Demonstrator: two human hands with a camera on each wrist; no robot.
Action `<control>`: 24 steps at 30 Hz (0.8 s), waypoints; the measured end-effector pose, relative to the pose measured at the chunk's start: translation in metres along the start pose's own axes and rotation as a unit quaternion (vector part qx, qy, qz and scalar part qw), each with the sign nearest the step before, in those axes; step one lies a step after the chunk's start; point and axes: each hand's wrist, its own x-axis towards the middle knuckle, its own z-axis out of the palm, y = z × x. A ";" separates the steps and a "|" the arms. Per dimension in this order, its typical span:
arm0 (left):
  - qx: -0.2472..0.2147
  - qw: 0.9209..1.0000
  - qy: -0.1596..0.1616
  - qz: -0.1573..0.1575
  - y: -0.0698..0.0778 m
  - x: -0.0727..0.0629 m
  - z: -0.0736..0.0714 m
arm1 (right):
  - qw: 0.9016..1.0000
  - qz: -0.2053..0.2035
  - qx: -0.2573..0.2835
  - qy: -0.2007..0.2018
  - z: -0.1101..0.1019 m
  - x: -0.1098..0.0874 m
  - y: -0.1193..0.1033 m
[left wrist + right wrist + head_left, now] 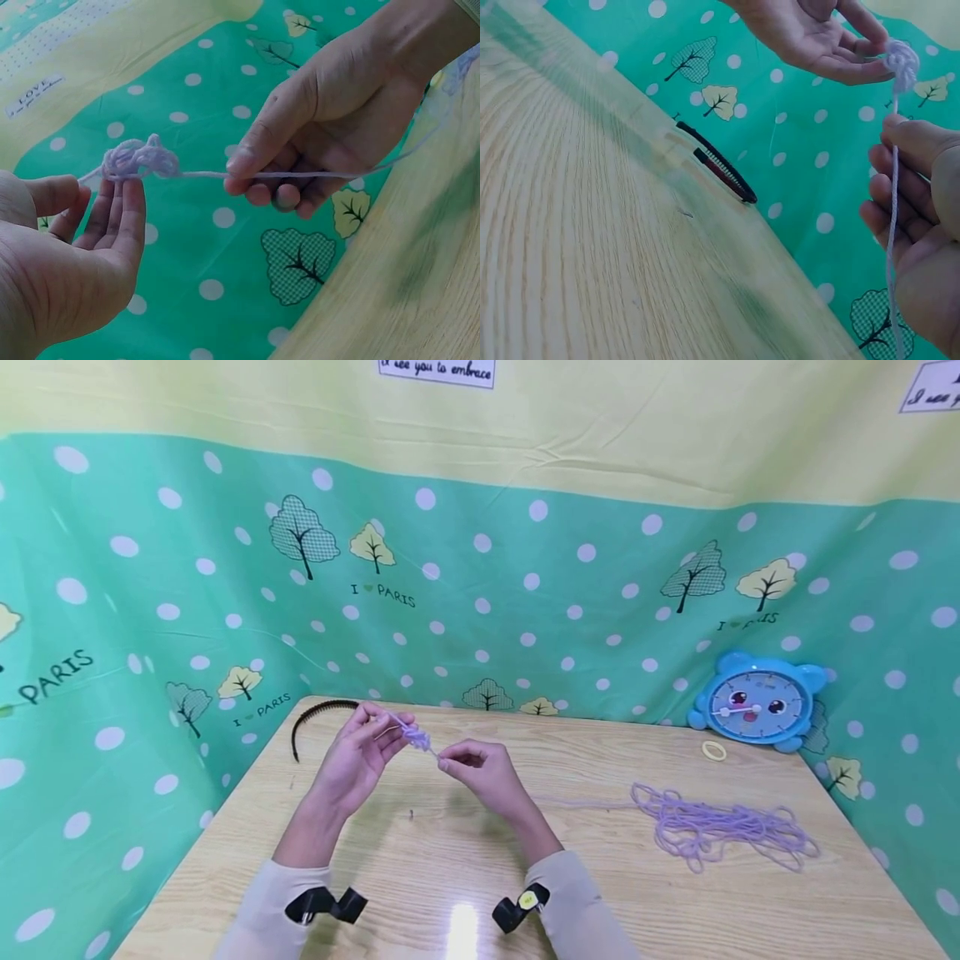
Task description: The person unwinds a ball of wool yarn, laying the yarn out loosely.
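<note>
A small knotted bunch of lilac yarn (417, 737) hangs in the air between both hands. My left hand (356, 758) pinches the yarn's end at its left between thumb and forefinger, while the other fingers touch the bunch from below, as the left wrist view shows. My right hand (487, 774) pinches the strand (202, 175) just right of the bunch between thumb and forefinger. From there the strand passes along the palm and trails over the table to a loose heap of lilac yarn (720, 827).
A dark toothed headband (318, 706) lies at the table's back left, behind the left hand. A blue animal-shaped clock (761, 702) stands at the back right, with a cream ring (714, 751) before it. Polka-dot cloth (480, 585) hangs behind the wooden table (420, 877).
</note>
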 end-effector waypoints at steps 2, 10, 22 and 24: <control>0.000 1.000 0.000 0.001 0.000 0.000 0.000 | 1.000 0.002 -0.006 -0.002 -0.001 -0.001 0.000; -0.020 1.000 0.004 0.002 0.002 0.000 0.001 | 1.000 0.006 -0.008 0.004 -0.017 -0.009 -0.007; -0.069 0.997 -0.014 0.012 0.004 0.000 -0.001 | 0.998 -0.030 -0.040 0.027 -0.055 -0.023 -0.027; -0.068 0.997 -0.016 0.013 0.004 0.000 -0.002 | 0.998 -0.036 -0.041 0.031 -0.061 -0.025 -0.030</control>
